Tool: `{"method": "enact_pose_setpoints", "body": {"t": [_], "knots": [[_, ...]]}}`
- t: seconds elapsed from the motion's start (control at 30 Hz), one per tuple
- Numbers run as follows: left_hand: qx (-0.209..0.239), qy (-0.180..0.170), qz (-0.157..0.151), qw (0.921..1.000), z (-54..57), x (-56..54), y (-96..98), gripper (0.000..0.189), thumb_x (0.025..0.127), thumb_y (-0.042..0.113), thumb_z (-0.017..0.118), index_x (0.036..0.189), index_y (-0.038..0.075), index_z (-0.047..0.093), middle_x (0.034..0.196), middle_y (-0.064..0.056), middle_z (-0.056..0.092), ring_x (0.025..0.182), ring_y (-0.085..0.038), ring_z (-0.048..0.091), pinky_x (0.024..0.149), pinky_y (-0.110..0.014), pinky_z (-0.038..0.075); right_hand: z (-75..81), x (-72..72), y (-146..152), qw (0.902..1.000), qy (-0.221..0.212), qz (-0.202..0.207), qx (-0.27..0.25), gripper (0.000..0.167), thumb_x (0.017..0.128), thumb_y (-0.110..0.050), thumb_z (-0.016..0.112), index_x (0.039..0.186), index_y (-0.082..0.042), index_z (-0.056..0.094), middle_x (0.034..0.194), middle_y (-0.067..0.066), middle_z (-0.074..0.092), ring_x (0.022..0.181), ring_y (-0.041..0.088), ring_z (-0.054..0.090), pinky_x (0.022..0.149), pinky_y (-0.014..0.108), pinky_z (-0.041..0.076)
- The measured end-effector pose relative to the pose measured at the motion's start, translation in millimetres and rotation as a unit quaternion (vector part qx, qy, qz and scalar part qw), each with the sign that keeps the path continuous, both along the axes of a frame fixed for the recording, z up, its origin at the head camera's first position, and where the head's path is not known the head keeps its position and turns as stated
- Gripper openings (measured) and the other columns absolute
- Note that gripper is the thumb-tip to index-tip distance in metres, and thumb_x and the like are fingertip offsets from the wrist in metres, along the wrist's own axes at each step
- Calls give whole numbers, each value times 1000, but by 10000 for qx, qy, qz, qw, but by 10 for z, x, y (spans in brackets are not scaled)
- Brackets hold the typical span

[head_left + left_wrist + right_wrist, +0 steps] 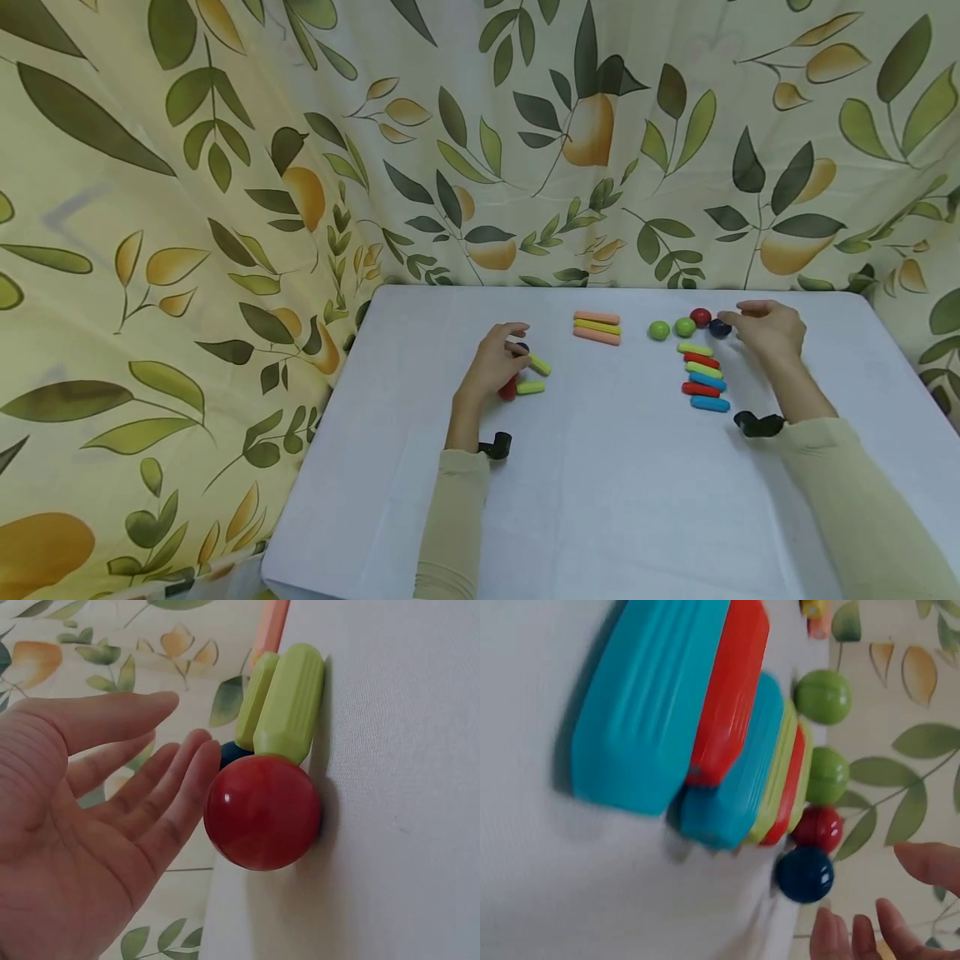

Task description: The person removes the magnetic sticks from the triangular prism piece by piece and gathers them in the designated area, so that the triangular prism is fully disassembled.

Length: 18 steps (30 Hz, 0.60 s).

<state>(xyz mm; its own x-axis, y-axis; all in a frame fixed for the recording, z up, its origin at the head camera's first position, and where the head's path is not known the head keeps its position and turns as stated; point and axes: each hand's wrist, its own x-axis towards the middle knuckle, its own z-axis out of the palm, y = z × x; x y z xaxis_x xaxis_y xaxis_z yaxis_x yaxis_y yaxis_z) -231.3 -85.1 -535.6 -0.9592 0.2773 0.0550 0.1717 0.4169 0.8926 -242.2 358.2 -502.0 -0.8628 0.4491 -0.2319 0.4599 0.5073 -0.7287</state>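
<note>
My left hand [491, 362] is at the left of the table with its fingers loosely extended. In the left wrist view its fingertips come close to a shiny red ball [262, 814]; whether they touch cannot be told. Behind that ball are two ridged yellow-green sticks [291, 701] and a partly hidden dark blue ball [234, 754]. On the other side, my right hand [772, 329] hovers by a dark blue ball [805, 874], thumb and fingers spread with nothing between them. Beside this ball are a red ball [701, 317] and two green balls [684, 327].
Nearer me than the right-hand balls lies a column of red, blue and yellow-green sticks [703, 381]. Two orange sticks with a yellow stick [597, 326] between them lie at the back middle. A leaf-patterned curtain [480, 167] hangs behind the white table [600, 500].
</note>
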Motion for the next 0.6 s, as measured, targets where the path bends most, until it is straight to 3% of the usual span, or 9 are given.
{"method": "enact_pose_setpoints", "body": {"t": [0.07, 0.17, 0.3, 0.43, 0.5, 0.6], "knots": [[-86, 35, 88, 9999, 7, -1, -2, 54, 94, 3, 77, 145, 7, 58, 135, -16, 58, 104, -18, 68, 77, -28, 60, 40, 30, -108, 9998, 215, -9, -5, 69, 99, -50, 65, 150, -4, 54, 147, 23, 54, 128, 37, 51, 78, 31, 46], [-244, 143, 201, 9994, 7, -10, -2, 51, 95, 5, 75, 143, 8, 60, 135, -15, 57, 105, -17, 67, 83, -29, 57, 108, 66, -316, 9983, 542, 200, -48, 67, 98, -50, 67, 147, -5, 57, 145, 21, 57, 130, 37, 52, 80, 28, 46], [-333, 316, 400, 9981, 12, -19, 10, 49, 94, 4, 74, 141, 7, 62, 134, -12, 56, 108, -20, 66, 89, -33, 55, 179, 95, -635, 9914, 1020, 816, -76, 60, 97, -49, 71, 137, -5, 64, 133, 19, 65, 104, 21, 64, 72, 17, 50], [-441, 384, 490, 9971, -3, -37, 32, 48, 94, 4, 74, 140, 8, 63, 134, -8, 55, 112, -20, 66, 93, -35, 54, 190, 119, -952, 9783, 1448, 1476, -150, 50, 95, -40, 77, 129, -4, 69, 123, 19, 71, 84, -2, 64, 67, 15, 52], [-503, 355, 485, 9969, -22, -53, 44, 47, 94, 5, 74, 140, 9, 63, 136, -8, 54, 114, -19, 65, 95, -35, 53, 172, 126, -1096, 9710, 1521, 1819, -292, 47, 95, -34, 78, 129, -3, 68, 121, 20, 72, 82, 2, 70, 69, 17, 56], [-536, 278, 490, 9970, -37, -74, 66, 47, 95, 6, 73, 141, 9, 62, 140, -9, 51, 115, -20, 63, 95, -37, 53, 122, 113, -1297, 9622, 1426, 2270, -486, 45, 95, -27, 79, 131, -3, 67, 121, 19, 71, 94, 18, 73, 70, 18, 57]]}}
